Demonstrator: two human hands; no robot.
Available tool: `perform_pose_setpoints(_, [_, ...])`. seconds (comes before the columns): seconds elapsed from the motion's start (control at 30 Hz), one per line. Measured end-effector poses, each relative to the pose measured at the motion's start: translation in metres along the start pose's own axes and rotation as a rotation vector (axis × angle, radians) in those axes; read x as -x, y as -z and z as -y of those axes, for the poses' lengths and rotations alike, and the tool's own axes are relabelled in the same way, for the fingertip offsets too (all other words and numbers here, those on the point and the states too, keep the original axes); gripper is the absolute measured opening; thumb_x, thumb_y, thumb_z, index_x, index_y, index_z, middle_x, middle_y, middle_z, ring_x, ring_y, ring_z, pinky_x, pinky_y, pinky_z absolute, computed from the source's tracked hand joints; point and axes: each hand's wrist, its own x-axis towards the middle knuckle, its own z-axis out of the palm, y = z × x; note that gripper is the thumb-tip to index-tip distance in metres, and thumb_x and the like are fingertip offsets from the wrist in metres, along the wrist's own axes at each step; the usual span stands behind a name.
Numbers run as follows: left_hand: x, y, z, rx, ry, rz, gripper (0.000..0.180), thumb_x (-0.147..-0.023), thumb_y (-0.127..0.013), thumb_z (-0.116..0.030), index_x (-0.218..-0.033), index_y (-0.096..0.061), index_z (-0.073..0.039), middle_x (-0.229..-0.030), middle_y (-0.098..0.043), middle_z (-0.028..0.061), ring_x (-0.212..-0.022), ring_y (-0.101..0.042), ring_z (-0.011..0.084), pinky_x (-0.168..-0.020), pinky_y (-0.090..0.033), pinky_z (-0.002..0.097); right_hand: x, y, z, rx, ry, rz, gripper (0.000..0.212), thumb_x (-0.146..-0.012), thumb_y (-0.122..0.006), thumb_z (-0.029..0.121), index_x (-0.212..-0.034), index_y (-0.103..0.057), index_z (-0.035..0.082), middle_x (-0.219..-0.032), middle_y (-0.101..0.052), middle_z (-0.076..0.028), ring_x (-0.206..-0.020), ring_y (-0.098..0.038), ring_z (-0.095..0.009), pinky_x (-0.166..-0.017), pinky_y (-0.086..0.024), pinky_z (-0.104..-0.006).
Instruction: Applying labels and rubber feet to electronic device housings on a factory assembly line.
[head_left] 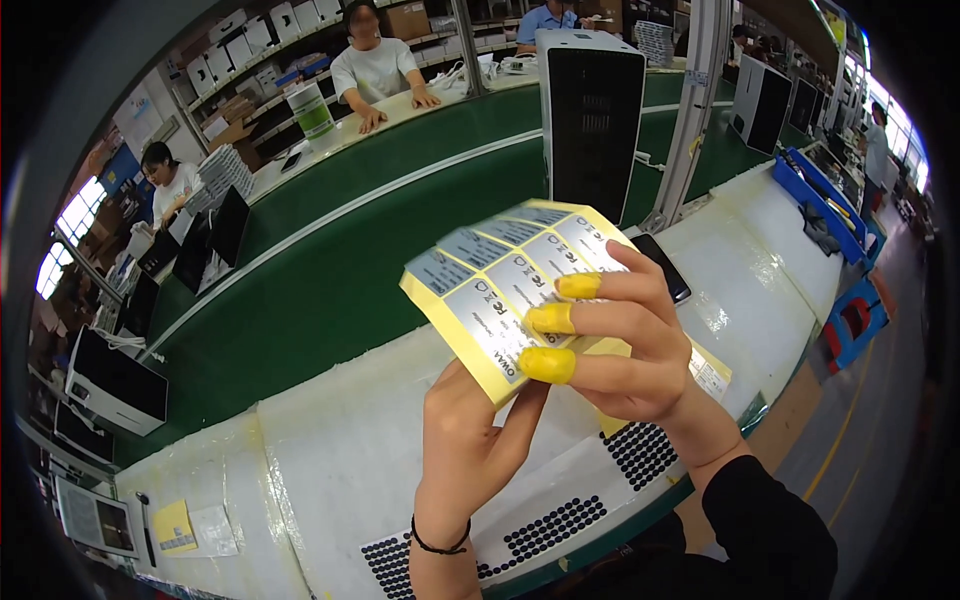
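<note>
A yellow-backed sheet of silver labels (497, 283) is held up in front of me, bent along its far part. My left hand (460, 440), with a black band at the wrist, grips it from beneath; most of its fingers are hidden behind the sheet. Yellow finger cots cover three fingertips of my right hand (640, 350), which lie on the sheet's right side. Its thumb is mostly hidden, and its fingers are closed over the sheet. Below my hands, a white sheet of black round stickers (555, 525) lies on the white-covered bench (345, 440).
A dark phone (662, 268) lies behind my right hand. Across the bench runs a green conveyor (350, 240) carrying a tall black-and-white appliance (595, 130) and others. A metal post (690, 120) stands right of it. A blue tray (820, 205) sits far right. Several people work opposite.
</note>
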Motion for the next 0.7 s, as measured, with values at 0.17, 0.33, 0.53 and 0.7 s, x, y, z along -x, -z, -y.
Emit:
perform_pose_setpoints(0.17, [0.003,-0.002,-0.004,-0.005,0.021,-0.017,0.025,-0.069,-0.067,0.007,-0.093,-0.067,0.000,-0.084,-0.068,0.0140,-0.072,-0.064,0.0319,-0.064,-0.050,0.0365,0.010,-0.008,0.001,0.088,0.097,-0.108,0.030,-0.068,-0.082,0.011,-0.088,-0.066,0.027,-0.103,-0.062,0.011,-0.103,-0.058,-0.009,-0.110,-0.035,-0.0402])
perform_pose_setpoints(0.33, [0.004,-0.002,-0.002,-0.021,0.013,-0.031,0.026,-0.068,-0.065,0.008,-0.092,-0.067,0.000,-0.083,-0.068,0.0141,-0.071,-0.063,0.0319,-0.063,-0.050,0.0363,0.009,-0.008,-0.001,0.035,0.105,-0.093,0.029,-0.070,-0.081,0.010,-0.088,-0.066,0.026,-0.103,-0.062,0.009,-0.100,-0.059,-0.011,-0.108,-0.038,-0.0409])
perform_pose_setpoints(0.53, [0.005,-0.006,-0.001,-0.022,0.017,-0.045,0.024,-0.066,-0.066,0.008,-0.089,-0.067,0.001,-0.081,-0.068,0.0136,-0.071,-0.063,0.0320,-0.064,-0.050,0.0360,0.008,-0.012,-0.004,-0.071,0.145,-0.142,0.025,-0.072,-0.078,0.008,-0.088,-0.065,0.022,-0.099,-0.062,0.006,-0.094,-0.059,-0.013,-0.102,-0.044,-0.0413])
perform_pose_setpoints(0.7, [0.004,-0.003,-0.003,-0.206,-0.083,-0.056,0.023,-0.064,-0.067,0.007,-0.085,-0.067,-0.001,-0.078,-0.067,0.0115,-0.070,-0.063,0.0310,-0.065,-0.050,0.0361,0.006,-0.013,0.000,-0.128,0.082,-0.154,0.028,-0.073,-0.077,0.008,-0.093,-0.065,0.023,-0.097,-0.061,0.006,-0.090,-0.058,-0.012,-0.098,-0.047,-0.0410])
